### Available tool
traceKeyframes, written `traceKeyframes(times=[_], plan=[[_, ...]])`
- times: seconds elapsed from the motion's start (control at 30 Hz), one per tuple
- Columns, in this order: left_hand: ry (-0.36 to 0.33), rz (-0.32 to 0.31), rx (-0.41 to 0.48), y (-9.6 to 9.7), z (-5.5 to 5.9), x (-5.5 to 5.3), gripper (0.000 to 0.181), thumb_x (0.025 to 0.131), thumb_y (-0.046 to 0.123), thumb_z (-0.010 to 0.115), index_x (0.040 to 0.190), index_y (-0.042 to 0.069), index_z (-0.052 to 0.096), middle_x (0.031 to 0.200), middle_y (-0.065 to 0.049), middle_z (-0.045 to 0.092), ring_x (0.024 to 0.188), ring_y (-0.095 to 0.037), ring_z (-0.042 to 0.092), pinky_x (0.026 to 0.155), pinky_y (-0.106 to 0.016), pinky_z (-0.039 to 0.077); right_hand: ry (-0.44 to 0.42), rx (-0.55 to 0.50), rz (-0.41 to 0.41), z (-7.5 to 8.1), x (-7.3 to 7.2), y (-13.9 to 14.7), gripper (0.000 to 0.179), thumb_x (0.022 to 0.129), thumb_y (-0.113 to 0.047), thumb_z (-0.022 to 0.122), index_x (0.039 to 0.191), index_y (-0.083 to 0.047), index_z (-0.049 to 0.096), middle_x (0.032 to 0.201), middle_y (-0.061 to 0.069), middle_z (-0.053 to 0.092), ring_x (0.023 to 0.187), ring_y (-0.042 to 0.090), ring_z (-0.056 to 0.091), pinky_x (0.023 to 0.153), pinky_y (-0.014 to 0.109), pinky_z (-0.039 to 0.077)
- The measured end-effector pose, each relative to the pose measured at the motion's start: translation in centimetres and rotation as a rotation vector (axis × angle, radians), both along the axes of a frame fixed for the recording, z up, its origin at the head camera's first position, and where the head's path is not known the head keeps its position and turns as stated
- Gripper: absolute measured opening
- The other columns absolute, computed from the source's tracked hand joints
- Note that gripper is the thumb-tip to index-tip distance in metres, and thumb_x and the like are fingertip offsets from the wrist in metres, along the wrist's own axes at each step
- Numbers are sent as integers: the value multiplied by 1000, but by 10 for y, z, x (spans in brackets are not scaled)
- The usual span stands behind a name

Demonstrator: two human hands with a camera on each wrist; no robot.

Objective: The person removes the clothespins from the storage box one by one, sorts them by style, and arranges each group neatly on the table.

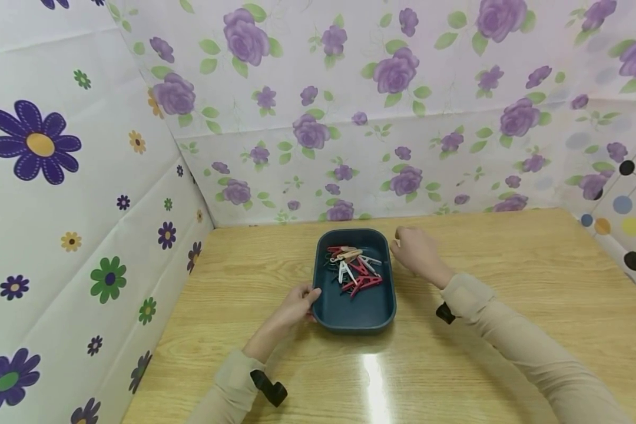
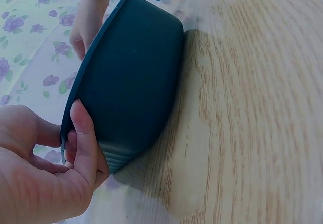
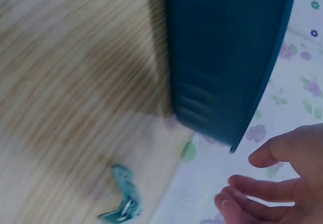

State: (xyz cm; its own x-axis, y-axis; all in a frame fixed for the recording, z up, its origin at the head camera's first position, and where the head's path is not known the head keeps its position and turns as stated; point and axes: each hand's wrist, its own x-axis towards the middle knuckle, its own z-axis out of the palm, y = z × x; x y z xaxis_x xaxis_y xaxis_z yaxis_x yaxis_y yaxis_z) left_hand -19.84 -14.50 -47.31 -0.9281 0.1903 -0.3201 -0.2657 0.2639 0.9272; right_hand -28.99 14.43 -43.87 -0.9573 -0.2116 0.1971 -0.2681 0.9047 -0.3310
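Now my left hand [image 1: 297,303] grips the left side of a dark blue-green tray [image 1: 354,313], with the thumb at the rim and the other fingers bent against the outside wall. My right hand [image 1: 416,250] holds nothing; it hovers by the tray's far right corner, thumb and fingers loosely bent and a little apart from the rim.

The tray rests on the wooden table [image 1: 254,262], near its back edge. Inside, a loose heap of clothespins lies toward the far half, leaving the near part of the floor bare. I can pick out red pegs [image 1: 361,284], a white peg [image 1: 344,271] and a pale wood-coloured peg [image 1: 351,254], with some darker ones that are hard to make out. On the tabletop, outside the tray, the right wrist view shows a blurred green clip [image 3: 126,196] near the table's edge.

Behind the table hangs a white cloth [image 1: 275,126] printed with purple roses; to my left, another sheet [image 1: 106,194] carries purple, green and orange daisies. My sleeves [image 1: 530,347] are beige.
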Motion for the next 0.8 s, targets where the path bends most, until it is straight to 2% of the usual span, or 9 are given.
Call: traceKeyframes(times=[0.13,0.27,0.43,0.53,0.67,0.73,0.8], plan=[[0,2,5,0,1,1,25,104,19,44,100,-6,49,69,-2,52,54,-8,52,51,-23,43,63,2,74,6,1,-11,24,91,-16,61,107,2,65,98,21,67,72,26,63,60,39,53],[-5,0,7,0,1,1,26,104,18,44,101,-7,49,69,-2,51,53,-8,51,51,-23,42,105,17,129,13,3,-22,22,90,-14,63,105,1,66,92,18,67,71,25,62,64,40,53],[-14,4,7,0,2,2,26,104,19,45,103,-7,49,70,-1,50,54,-9,50,51,-24,41,105,53,197,12,2,-39,23,87,-10,65,107,2,67,95,19,67,79,27,63,70,40,55],[-7,-1,15,0,3,3,25,103,20,45,101,-5,49,70,-1,50,55,-8,50,52,-23,42,53,77,250,6,-1,-47,27,86,-7,66,110,4,66,98,20,65,80,26,62,70,38,54],[14,-27,41,-2,4,4,26,104,21,45,98,-4,50,69,0,52,55,-7,51,51,-21,44,-104,128,296,-1,-6,-57,25,88,-9,65,109,5,65,95,18,61,77,23,56,65,34,49],[16,-27,44,-2,3,3,26,104,20,45,99,-5,50,69,0,52,55,-7,51,51,-21,44,-169,171,314,-4,-8,-60,17,90,-11,63,102,2,65,90,15,60,74,21,52,62,32,45],[10,-17,41,-1,3,3,26,103,19,45,102,-6,51,70,-1,52,55,-7,51,52,-22,44,-199,205,337,-7,-10,-62,9,91,-9,61,92,0,64,84,13,58,69,19,48,61,31,41]])
